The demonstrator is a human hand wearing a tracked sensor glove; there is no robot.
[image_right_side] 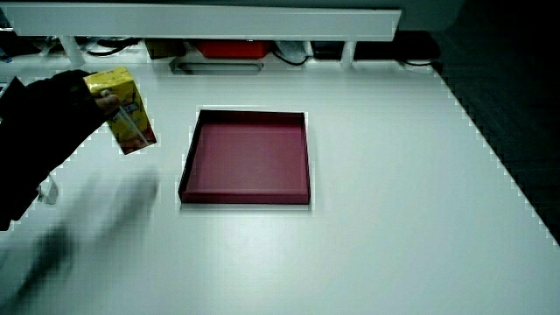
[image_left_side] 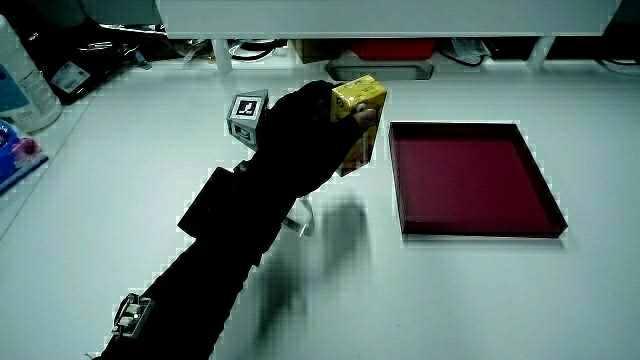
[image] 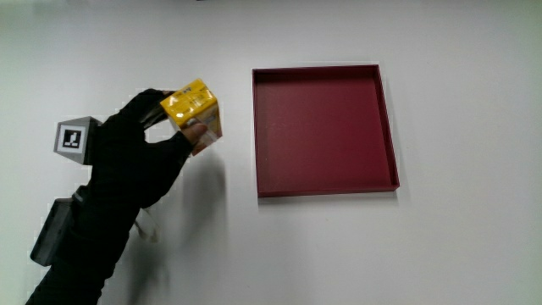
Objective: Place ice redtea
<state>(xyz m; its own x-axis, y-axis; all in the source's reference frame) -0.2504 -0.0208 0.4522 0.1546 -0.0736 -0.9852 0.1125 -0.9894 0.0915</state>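
A yellow ice red tea carton [image: 195, 114] is held in the air by the black-gloved hand [image: 144, 144], whose fingers are curled around it. The carton [image_left_side: 358, 130] hangs above the white table beside the dark red square tray [image: 326, 182], clear of the tray's rim. In both side views the carton [image_right_side: 125, 112] is tilted and casts a shadow on the table below. The tray [image_left_side: 480, 228] holds nothing. A patterned cube [image: 73, 138] sits on the back of the hand.
A low partition with cables and boxes under it runs along the table's edge farthest from the person [image_left_side: 380, 15]. A pale bottle [image_left_side: 22, 80] and a blue packet [image_left_side: 15, 150] stand at the table's edge in a side view.
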